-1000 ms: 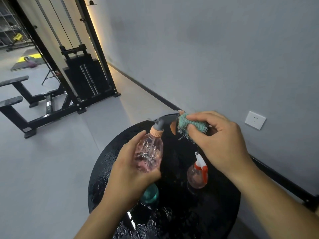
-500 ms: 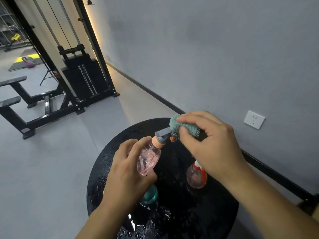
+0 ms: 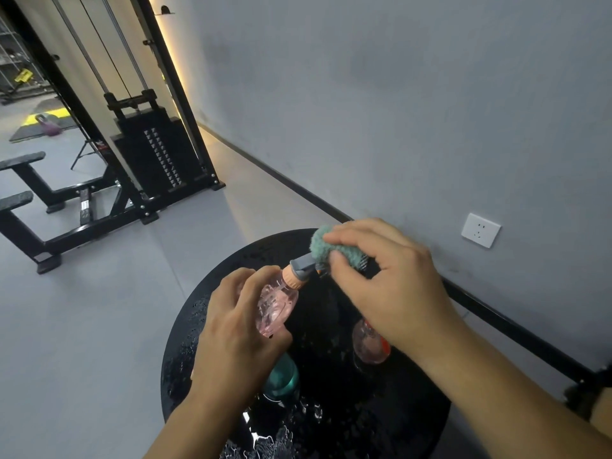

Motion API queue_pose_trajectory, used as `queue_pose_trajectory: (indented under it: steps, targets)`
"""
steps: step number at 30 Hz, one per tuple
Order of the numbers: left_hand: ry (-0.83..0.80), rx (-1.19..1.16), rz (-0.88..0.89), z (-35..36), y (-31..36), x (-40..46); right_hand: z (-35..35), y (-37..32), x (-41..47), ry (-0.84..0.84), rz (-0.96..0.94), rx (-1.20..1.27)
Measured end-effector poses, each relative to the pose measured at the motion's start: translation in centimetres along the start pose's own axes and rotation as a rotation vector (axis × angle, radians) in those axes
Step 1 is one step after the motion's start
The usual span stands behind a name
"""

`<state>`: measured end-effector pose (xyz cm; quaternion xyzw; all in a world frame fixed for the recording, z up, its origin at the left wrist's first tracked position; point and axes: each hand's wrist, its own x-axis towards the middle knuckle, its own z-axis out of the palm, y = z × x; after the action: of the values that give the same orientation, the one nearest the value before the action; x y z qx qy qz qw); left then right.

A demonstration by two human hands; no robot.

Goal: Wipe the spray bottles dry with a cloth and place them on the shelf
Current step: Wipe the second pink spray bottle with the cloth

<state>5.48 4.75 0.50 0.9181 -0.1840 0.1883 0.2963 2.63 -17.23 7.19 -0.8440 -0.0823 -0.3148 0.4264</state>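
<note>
A grey gym room with a cable weight machine along the left and a wall socket on the right surrounds a round black bench, its top beaded with water. Above it the left hand is clenched around the body of a pink spray bottle, tilted with its grey nozzle head pointing up and right. The right hand pinches a bunched teal cloth over that nozzle head, rubbing it. Two more bottles stand on the wet bench: a teal bottle just below the left hand and a second pink bottle with red trim, partly hidden under the right wrist. Judging by this, the task is at an early stage: one bottle is being dried, two wait, and no shelf or shelved bottle is in view. No brand, label or writing can be read on anything
</note>
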Motion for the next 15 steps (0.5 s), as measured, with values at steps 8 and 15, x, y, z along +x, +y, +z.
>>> queue_pose_trajectory:
  steps: [8, 15]
  targets:
    - [0.021, -0.005, -0.004, 0.3, -0.6, 0.1, 1.1, 0.2, -0.4, 0.025, -0.173, -0.124]
    - [0.004, -0.027, 0.019, 0.6, -0.5, -0.2, 1.8, -0.6, -1.5, -0.082, -0.24, -0.077]
